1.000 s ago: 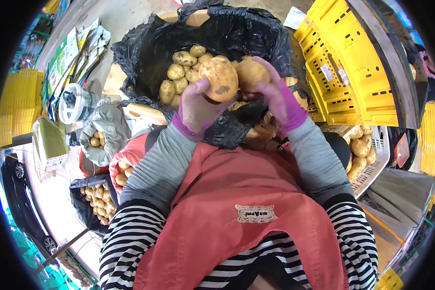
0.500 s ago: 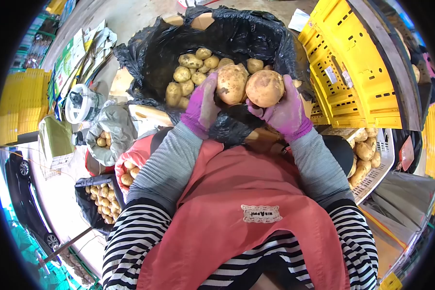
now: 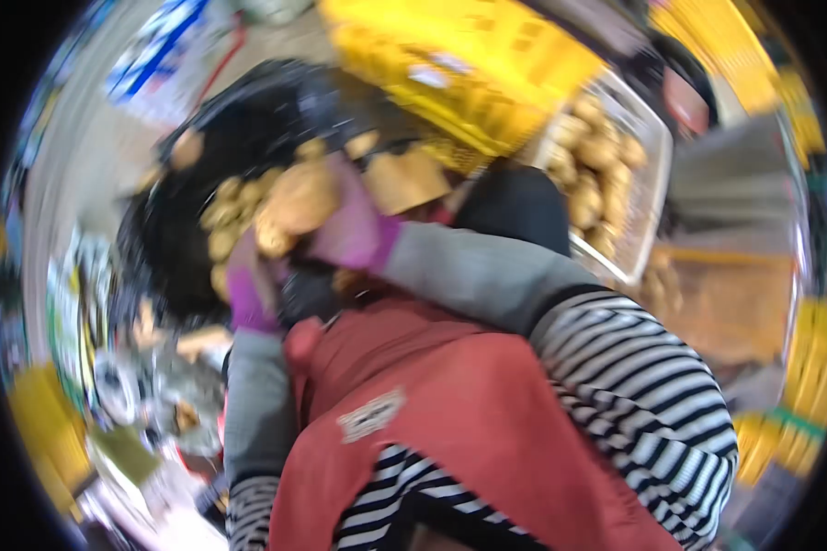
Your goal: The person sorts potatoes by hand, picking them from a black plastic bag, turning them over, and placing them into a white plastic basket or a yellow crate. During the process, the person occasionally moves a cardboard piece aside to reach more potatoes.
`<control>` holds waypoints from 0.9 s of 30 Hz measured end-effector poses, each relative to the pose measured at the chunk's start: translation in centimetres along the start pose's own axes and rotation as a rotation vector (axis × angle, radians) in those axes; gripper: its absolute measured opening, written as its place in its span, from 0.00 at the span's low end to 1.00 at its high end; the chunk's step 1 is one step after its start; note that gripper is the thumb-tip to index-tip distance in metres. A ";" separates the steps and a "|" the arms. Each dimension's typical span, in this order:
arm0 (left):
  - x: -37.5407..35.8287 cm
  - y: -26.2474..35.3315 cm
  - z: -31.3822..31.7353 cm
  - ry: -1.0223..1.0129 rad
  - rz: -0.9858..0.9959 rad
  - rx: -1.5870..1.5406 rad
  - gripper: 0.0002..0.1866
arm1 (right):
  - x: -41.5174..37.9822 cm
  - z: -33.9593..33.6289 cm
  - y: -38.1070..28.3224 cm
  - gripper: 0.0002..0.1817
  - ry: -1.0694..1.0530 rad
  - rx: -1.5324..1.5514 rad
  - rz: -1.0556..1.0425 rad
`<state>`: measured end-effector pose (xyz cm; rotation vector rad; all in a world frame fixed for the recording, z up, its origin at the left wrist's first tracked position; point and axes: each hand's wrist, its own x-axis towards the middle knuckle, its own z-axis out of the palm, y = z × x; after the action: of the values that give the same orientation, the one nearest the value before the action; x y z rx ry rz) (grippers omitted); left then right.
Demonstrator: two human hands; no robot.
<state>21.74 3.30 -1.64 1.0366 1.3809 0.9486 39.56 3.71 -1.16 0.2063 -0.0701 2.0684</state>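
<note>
The whole head view is smeared by motion. My right hand (image 3: pixel 354 220), in a purple glove, is closed around a large potato (image 3: pixel 305 195). Lower and to the left, my left hand (image 3: pixel 255 280) is gloved in purple too and holds another potato (image 3: pixel 273 235), whose near side the glove partly covers. The two potatoes appear to touch. Beneath them is a box lined with black plastic (image 3: pixel 170 248), and smaller potatoes (image 3: pixel 234 207) lie in it.
At the upper right stands a yellow crate (image 3: pixel 469 69). A white basket (image 3: pixel 648 197) with several large potatoes sits beside my right knee (image 3: pixel 515 207). Bags and litter (image 3: pixel 179 395) are on the left, and yellow crates (image 3: pixel 41 432) stand at the lower left.
My view has turned toward the right, so the lined box now appears farther left and the white basket higher. Both hands keep their potatoes, and the left one has dropped lower.
</note>
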 end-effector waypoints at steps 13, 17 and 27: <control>-3.0 2.6 4.0 -0.343 0.268 -0.203 0.37 | -0.9 3.4 -1.5 0.32 0.378 -1.061 -0.055; -4.6 2.6 0.6 -0.250 0.266 -0.846 0.36 | 3.4 7.7 4.3 0.26 0.210 -1.589 0.085; -21.7 -1.9 -24.6 0.584 0.548 -0.265 0.38 | 6.5 7.8 10.6 0.41 -0.230 -1.390 0.142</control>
<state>-2.84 -17.64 4.60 0.9893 1.3925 1.9016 28.12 3.06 8.04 -0.4332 -1.6050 1.6768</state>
